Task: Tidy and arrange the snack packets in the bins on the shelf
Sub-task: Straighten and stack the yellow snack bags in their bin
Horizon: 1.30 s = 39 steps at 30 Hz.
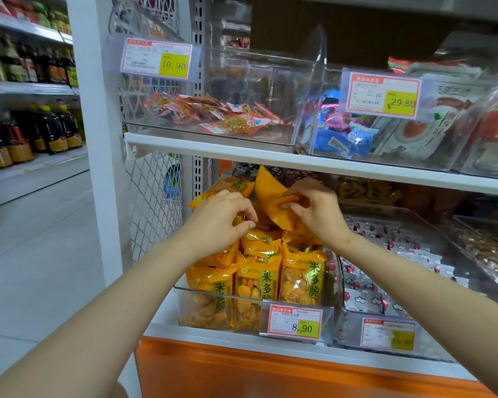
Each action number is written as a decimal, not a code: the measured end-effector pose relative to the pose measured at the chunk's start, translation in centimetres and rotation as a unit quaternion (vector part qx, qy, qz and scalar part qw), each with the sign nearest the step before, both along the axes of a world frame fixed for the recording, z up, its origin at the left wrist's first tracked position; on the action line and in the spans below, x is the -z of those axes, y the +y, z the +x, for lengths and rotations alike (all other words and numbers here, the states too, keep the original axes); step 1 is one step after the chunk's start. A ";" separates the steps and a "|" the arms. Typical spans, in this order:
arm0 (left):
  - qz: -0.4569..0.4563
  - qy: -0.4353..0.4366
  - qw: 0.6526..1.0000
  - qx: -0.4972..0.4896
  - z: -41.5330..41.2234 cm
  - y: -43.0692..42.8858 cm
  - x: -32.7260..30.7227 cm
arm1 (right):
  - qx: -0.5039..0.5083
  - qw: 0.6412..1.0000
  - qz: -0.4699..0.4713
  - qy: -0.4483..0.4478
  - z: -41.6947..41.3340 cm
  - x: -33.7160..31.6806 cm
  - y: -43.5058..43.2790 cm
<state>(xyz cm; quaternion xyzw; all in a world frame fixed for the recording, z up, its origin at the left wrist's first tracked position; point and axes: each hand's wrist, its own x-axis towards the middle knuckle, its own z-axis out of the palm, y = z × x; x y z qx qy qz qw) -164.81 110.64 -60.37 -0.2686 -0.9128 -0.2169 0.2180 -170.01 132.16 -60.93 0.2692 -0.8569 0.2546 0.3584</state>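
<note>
Pinching orange packet (270, 196) between right fingers (294, 207), left fingers (245, 216) curled on binned packets (260, 254).

Packets (258, 280) in bin (213, 311), lower shelf (202, 334)

R hand (314, 209) pinches tilted yellow pkt (268, 193); L hand (220, 222) grips 2nd pkt (227, 185), above clear bin (213, 293).

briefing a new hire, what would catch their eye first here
In a clear bin of yellow snack packets on the lower shelf, the right hand grips a raised packet and the left hand pinches another's top. Yellow price tags stand out: the 8.90 tag on that bin, the 10.90 tag and 29.80 tag above.
</note>
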 end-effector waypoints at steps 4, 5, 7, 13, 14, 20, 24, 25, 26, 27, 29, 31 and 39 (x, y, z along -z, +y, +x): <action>-0.012 -0.002 1.000 0.001 -0.1 0.2 0.2 | 0.017 0.991 -0.135 0.000 1.6 0.0 1.0; -0.016 -0.001 1.000 0.002 0.0 0.2 0.2 | 0.019 0.987 -0.157 -0.007 2.1 -0.1 1.2; -0.020 -0.002 1.000 0.004 -0.1 0.3 0.3 | 0.024 0.981 -0.190 -0.018 2.7 -0.2 1.6; -0.030 -0.017 0.999 0.030 0.1 0.9 0.6 | 0.062 0.944 -0.316 -0.076 3.6 0.4 3.0; -0.036 -0.023 0.999 0.034 0.2 1.1 0.7 | 0.067 0.937 -0.333 -0.082 3.7 0.4 3.2; -0.016 -0.071 0.997 0.022 0.9 2.3 0.4 | 0.067 0.909 -0.391 -0.130 3.6 0.8 4.3; 0.103 -0.149 0.982 0.050 0.3 4.6 -0.5 | 0.012 0.906 -0.394 -0.156 4.0 0.8 4.8; 0.108 -0.164 0.979 0.059 -0.1 5.2 -0.7 | 0.001 0.910 -0.384 -0.155 4.0 0.7 4.9; 0.098 -0.175 0.978 0.066 -0.5 5.9 -1.0 | -0.005 0.916 -0.371 -0.152 4.0 0.7 5.1; 0.081 -0.181 0.978 0.069 -0.9 6.5 -1.2 | -0.008 0.922 -0.358 -0.149 3.8 0.8 5.2; 0.063 -0.187 0.978 0.067 -1.9 7.4 -1.6 | -0.011 0.935 -0.325 -0.143 3.5 0.8 5.6; 0.072 -0.196 0.976 0.060 -2.8 7.9 -1.8 | 0.002 0.956 -0.265 -0.125 3.4 0.9 6.0; -0.047 -0.195 0.976 0.082 -5.0 7.5 -4.4 | 0.020 0.992 -0.017 -0.126 3.3 1.2 7.4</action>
